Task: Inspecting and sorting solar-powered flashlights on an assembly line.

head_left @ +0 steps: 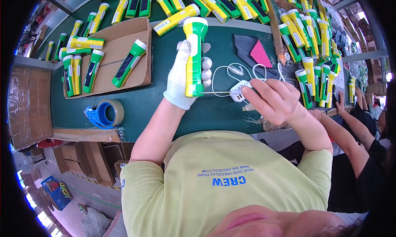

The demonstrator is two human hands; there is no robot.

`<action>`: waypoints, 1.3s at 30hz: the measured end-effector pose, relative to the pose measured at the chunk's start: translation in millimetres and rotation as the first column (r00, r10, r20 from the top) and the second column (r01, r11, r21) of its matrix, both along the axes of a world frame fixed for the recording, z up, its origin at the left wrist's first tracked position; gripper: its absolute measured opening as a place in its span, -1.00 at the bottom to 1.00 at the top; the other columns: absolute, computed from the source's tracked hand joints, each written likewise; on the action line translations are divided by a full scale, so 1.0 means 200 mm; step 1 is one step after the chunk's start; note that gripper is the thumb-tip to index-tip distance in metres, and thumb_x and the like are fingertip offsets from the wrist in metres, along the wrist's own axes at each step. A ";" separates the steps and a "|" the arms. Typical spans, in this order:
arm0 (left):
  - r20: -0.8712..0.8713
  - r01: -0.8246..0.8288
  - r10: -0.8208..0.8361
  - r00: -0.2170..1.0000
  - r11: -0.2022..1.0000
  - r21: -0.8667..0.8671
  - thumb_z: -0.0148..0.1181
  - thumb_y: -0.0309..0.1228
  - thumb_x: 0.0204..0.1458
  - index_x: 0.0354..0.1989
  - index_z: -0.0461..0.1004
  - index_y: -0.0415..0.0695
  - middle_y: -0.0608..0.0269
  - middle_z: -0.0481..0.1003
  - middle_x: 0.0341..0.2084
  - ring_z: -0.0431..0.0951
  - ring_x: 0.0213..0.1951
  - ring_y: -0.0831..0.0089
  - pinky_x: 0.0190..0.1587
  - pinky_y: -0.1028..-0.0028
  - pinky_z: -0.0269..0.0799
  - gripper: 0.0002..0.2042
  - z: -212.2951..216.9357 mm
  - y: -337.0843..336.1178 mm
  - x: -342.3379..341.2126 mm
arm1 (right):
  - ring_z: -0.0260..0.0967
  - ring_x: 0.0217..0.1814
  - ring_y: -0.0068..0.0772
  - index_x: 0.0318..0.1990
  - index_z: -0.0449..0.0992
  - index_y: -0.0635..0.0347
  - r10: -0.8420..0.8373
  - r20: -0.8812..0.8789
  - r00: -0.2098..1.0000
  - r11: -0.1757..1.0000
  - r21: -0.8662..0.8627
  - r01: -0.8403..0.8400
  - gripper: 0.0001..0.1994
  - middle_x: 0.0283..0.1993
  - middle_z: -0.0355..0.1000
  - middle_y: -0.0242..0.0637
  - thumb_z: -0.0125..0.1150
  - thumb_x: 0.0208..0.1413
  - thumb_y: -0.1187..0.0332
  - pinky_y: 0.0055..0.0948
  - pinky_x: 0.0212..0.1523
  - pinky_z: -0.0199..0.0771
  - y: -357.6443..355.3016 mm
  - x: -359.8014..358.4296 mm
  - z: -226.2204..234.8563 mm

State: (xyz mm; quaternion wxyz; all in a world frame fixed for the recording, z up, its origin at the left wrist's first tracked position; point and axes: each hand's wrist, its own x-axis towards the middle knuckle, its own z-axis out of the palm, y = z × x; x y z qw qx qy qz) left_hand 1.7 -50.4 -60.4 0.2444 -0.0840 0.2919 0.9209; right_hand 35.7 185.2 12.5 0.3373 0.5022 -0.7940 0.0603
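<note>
My left hand (pixel 177 78), in a white glove, is closed around a yellow and green flashlight (pixel 192 59) and holds it upright, lens end up. My bare right hand (pixel 274 99) is curled, its thumb and fingertips at a small white USB hub (pixel 237 92) with dark slots. A thin pale line runs from the hub toward the flashlight's lower end; whether it is plugged in I cannot tell. A white cable (pixel 220 68) loops behind the hub. Below the hub, close to the fingers, a USB plug (pixel 248 107) hangs.
A cardboard tray (pixel 144 33) with several flashlights stands at the left. A blue tape dispenser (pixel 97 115) lies in front of it. More flashlights (pixel 214 6) line the far side and crowd the right. A dark cloth (pixel 243 47) with a pink piece lies beyond the cable. Another person's arms (pixel 348 134) reach in at right.
</note>
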 end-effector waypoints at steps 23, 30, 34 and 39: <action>-0.052 0.084 -0.084 0.995 0.996 -0.004 -0.09 0.12 0.19 0.08 0.28 -0.16 0.32 0.39 -0.55 0.38 -0.62 0.57 -0.60 0.57 0.29 -0.43 -0.11 0.01 -0.01 | 0.40 -0.45 -0.68 -0.28 0.63 0.37 0.325 0.872 -0.367 0.840 -0.089 0.535 -0.86 -0.52 0.49 -0.36 0.32 0.00 0.48 -0.67 -0.49 0.32 -0.04 -0.06 -0.18; -0.325 -0.379 0.330 0.886 0.920 -0.099 -0.16 0.16 0.20 0.01 0.29 -0.14 0.29 0.42 -0.53 0.44 -0.61 0.52 -0.60 0.52 0.39 -0.44 -0.02 -0.15 -0.03 | 0.28 -0.51 -0.77 -0.22 0.60 0.33 0.466 0.871 -0.158 0.717 -0.267 0.643 -0.81 -0.52 0.44 -0.47 0.26 0.11 0.37 -0.69 -0.52 0.20 -0.01 -0.14 -0.26; -0.329 -0.470 0.367 0.870 0.820 -0.327 -0.10 0.13 0.19 -0.20 0.31 -0.10 0.30 0.41 -0.50 0.45 -0.58 0.52 -0.54 0.50 0.42 -0.53 -0.01 -0.19 -0.01 | 0.48 -0.30 -0.45 -0.03 0.52 0.21 -0.007 0.961 0.276 0.754 -0.176 0.633 -0.72 -0.24 0.51 -0.29 0.16 0.18 0.28 -0.42 -0.32 0.46 -0.20 -0.14 -0.49; -0.161 -0.407 0.384 0.909 0.902 -0.144 0.06 -0.22 0.22 0.00 0.27 -0.09 0.25 0.39 -0.25 0.45 -0.19 0.42 -0.11 0.39 0.42 -0.71 -0.15 -0.07 0.05 | 0.50 -0.08 -0.17 0.04 0.46 0.24 -0.229 0.818 0.528 0.902 -0.026 0.431 -0.64 -0.04 0.49 -0.13 0.16 0.16 0.25 -0.32 -0.10 0.50 -0.25 -0.10 -0.43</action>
